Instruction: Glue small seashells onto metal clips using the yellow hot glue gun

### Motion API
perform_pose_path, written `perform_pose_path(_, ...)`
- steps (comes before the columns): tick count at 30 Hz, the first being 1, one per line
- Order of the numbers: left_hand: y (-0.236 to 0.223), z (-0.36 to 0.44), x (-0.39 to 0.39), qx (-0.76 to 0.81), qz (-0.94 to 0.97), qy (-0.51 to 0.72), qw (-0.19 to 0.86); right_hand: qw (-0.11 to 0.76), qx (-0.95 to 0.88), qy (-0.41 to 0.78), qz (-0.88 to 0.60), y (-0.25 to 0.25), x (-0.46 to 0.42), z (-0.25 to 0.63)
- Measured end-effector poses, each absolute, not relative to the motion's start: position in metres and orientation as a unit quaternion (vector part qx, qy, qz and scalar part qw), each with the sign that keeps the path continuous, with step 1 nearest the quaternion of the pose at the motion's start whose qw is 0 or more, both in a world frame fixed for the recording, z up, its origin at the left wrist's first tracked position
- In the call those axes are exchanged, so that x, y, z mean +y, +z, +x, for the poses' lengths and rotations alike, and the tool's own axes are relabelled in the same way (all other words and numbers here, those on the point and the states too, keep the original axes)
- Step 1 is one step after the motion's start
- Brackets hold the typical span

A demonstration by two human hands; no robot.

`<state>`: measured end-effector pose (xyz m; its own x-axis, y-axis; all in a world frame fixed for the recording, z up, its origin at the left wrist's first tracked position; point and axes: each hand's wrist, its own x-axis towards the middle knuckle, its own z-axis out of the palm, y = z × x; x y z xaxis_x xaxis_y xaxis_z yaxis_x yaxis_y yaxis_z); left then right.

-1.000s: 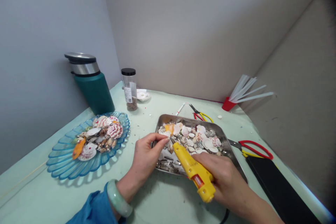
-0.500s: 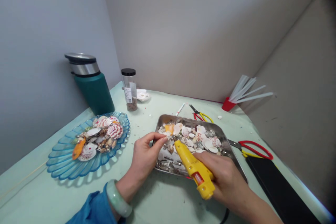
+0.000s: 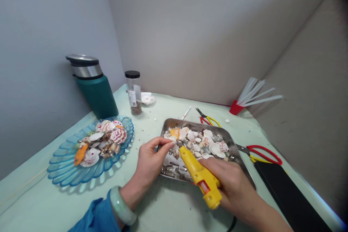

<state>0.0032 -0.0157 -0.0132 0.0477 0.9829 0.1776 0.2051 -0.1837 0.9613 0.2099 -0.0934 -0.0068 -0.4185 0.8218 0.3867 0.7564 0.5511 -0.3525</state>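
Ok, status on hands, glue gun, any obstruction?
Right hand: holding yellow glue gun. Left hand: pinched, contents unclear. Nozzle near left fingertips. No obstruction visible between.

The right hand (image 3: 233,183) grips a yellow plastic glue gun (image 3: 194,166). Beyond the hand, a rectangular metal tray (image 3: 187,124) holds pale seashells (image 3: 216,148).

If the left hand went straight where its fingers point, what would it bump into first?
Probably the tip of the yellow glue gun in the right hand, which looks very close, though depth is unclear.
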Motion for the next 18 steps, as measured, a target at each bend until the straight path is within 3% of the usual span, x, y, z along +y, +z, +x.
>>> perform_pose_path(18,-0.0124,0.004,-0.016,0.491,0.612,0.475,0.397,0.261,-0.842,0.065,-0.467,-0.0071,-0.0935,0.2099)
